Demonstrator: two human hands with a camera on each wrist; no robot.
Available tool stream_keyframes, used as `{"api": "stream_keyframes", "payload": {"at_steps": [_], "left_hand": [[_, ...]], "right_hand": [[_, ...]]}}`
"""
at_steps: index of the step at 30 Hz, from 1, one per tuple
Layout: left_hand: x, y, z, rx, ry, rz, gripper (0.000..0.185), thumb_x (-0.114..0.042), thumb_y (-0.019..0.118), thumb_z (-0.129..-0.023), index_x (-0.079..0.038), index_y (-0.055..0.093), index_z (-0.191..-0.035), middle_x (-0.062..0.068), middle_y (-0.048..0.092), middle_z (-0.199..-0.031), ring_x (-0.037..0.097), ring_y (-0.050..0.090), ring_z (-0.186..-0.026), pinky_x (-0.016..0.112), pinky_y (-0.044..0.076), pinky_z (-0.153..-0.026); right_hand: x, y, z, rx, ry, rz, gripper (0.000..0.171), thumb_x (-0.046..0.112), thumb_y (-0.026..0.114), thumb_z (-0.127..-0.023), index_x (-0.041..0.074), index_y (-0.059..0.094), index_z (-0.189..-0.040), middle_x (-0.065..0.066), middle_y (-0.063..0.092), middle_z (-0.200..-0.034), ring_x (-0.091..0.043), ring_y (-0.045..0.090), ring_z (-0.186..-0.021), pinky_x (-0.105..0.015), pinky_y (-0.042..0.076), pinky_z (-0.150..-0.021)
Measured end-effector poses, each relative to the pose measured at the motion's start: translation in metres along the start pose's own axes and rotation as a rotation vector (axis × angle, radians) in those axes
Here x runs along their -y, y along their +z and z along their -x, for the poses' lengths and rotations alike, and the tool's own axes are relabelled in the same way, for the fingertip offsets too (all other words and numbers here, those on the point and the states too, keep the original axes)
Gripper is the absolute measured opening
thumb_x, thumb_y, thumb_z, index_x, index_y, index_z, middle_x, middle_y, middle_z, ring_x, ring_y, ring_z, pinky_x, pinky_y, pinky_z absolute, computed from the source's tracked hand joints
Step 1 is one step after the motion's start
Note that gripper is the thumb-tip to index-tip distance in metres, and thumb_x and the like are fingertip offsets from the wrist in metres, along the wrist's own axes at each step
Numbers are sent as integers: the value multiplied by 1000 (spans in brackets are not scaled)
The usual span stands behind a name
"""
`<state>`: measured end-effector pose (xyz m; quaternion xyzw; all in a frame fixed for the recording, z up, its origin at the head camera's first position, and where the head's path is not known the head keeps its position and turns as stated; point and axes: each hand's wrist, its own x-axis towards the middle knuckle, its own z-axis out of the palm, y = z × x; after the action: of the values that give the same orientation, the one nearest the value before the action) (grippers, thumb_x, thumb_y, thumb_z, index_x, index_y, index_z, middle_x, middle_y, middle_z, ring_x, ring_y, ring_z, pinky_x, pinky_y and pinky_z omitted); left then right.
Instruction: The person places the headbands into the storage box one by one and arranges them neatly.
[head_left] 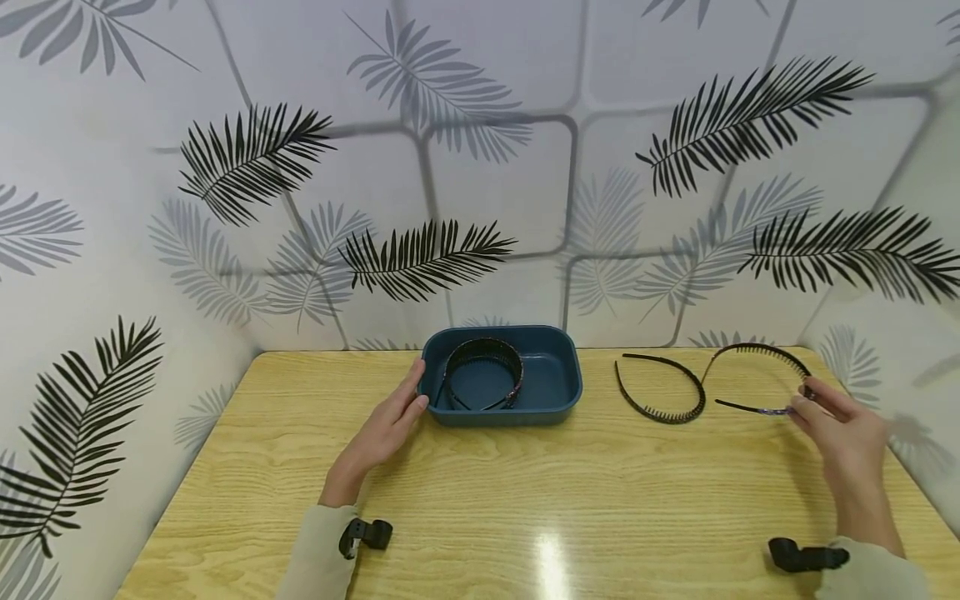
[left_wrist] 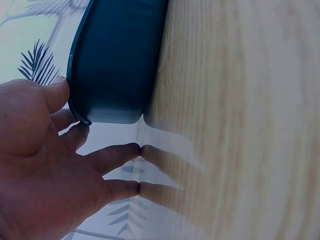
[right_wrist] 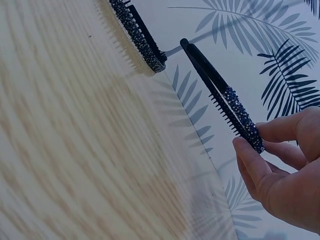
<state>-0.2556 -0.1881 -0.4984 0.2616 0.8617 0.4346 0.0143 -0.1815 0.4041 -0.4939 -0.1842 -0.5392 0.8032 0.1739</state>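
Note:
My right hand [head_left: 851,429] pinches a dark toothed headband [right_wrist: 244,120] between thumb and fingers, its outer side covered with sparkling stones. In the right wrist view it is tilted, raised over the right end of the table. A second black toothed headband [head_left: 678,417], also with sparkling stones, lies on the table to its left. My left hand [head_left: 386,425] touches the left end of a dark blue rectangular bin [head_left: 558,375], its thumb and fingertips at the rim, the other fingers spread [left_wrist: 117,156]. Dark headbands [head_left: 519,375] stand inside the bin's left half.
The light wooden table [head_left: 480,508] meets a wall [head_left: 495,192] with a leaf pattern right behind the bin. More patterned wall [head_left: 926,375] borders the table on the right. Each sleeve carries a black wrist camera [head_left: 375,534].

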Motion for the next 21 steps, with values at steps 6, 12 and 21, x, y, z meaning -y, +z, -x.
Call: {"api": "stream_keyframes", "payload": {"at_steps": [6, 12, 21], "left_hand": [[0, 1, 0, -11, 2, -10, 60, -16, 40, -113, 2, 12, -163, 18, 8, -170, 36, 12, -156, 56, 17, -122], [-2, 1, 0, -14, -2, -9, 60, -17, 40, -113, 2, 12, -163, 19, 9, -170, 35, 12, -155, 56, 17, -122], [-2, 1, -1, -8, 0, -1, 60, -15, 40, -113, 3, 13, -163, 18, 7, -170, 36, 10, -156, 56, 15, -123]], "right_hand": [[0, 3, 1, 30, -6, 17, 31, -10, 72, -90, 19, 81, -99, 9, 75, -90, -4, 74, -79, -20, 58, -70], [1, 9, 3, 72, -37, -11, 33, -13, 68, -91, 17, 81, -99, 6, 76, -91, -6, 74, -78, -20, 58, -72], [0, 22, 7, 106, -16, 36, 36, -13, 67, -92, 19, 81, -100, 8, 76, -91, -6, 74, -77, -20, 58, -71]]}}
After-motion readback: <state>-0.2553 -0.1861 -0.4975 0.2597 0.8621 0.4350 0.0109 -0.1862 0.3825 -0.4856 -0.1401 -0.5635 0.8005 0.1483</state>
